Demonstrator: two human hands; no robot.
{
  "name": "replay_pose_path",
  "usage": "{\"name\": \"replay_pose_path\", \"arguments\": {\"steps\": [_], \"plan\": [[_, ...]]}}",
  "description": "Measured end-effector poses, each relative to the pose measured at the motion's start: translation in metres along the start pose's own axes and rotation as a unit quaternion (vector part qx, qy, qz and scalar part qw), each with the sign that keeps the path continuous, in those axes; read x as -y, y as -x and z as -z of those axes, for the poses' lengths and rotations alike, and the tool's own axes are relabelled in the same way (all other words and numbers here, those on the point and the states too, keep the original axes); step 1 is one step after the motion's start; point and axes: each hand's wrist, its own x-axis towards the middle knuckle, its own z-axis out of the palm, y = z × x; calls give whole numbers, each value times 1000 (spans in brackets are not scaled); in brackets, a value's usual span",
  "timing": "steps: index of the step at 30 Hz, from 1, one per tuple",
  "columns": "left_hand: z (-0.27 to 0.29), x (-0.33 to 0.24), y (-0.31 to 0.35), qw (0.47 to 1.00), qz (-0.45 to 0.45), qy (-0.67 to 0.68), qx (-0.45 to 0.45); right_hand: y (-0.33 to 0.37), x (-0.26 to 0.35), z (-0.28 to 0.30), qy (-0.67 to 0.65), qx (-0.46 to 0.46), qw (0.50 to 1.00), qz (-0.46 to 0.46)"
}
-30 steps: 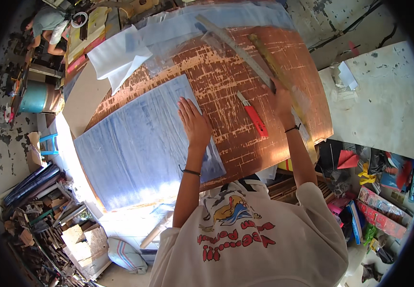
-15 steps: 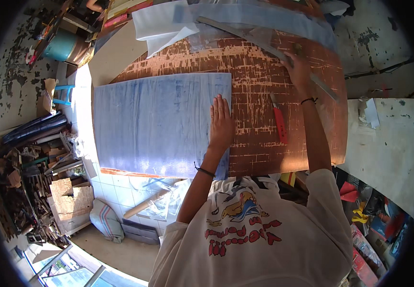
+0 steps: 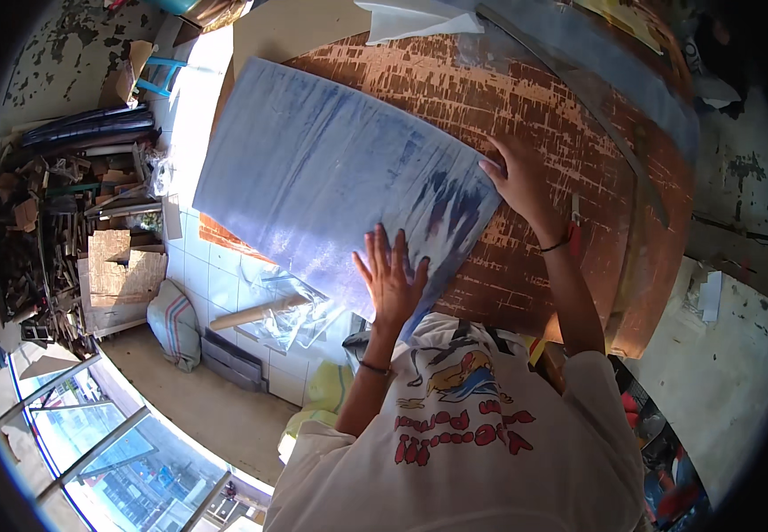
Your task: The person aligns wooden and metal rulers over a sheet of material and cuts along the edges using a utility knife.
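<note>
A blue, streaked, glossy sheet [image 3: 313,151] lies slanted over a worn brown board [image 3: 410,75]. On its near part my left hand [image 3: 390,277] rests with the fingers spread, holding nothing. My right hand [image 3: 518,182] is at the sheet's far right corner, thumb on the sheet and fingers past its edge, so it seems to grip that corner. Beyond that hand, a long metal straightedge [image 3: 583,102] crosses the board diagonally. A red-handled cutter [image 3: 574,235] shows partly behind my right forearm.
White foam sheeting [image 3: 419,19] and clear plastic film [image 3: 645,106] lie along the board's far side. On the left floor are wood scraps [image 3: 38,239], a striped sack [image 3: 173,324] and crumpled plastic [image 3: 300,315]. A pale surface [image 3: 694,355] stands at the right.
My right hand has left the straightedge and come to the blue sheet's corner. The sheet has turned clockwise. My left hand has moved nearer, fingers now spread. The view has also shifted.
</note>
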Motion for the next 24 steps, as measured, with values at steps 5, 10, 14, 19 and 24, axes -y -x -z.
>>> {"name": "replay_pose_path", "arguments": {"steps": [5, 10, 14, 19, 24], "plan": [[-17, 79, 79, 874, 446, 111, -156, 29, 18, -30, 64, -91, 994, 16], [4, 72, 57, 755, 455, 429, -196, 54, 22, -30, 15, -42, 999, -31], [-28, 137, 72, 743, 434, 436, -263, 93, 15, 30, -64, -101, 988, -97], [5, 155, 59, 779, 447, 362, -250, 228, -129, 104, 211, -243, 903, -286], [7, 195, 25, 831, 442, 200, -271, 380, -201, 95, 277, -151, 749, -583]]}}
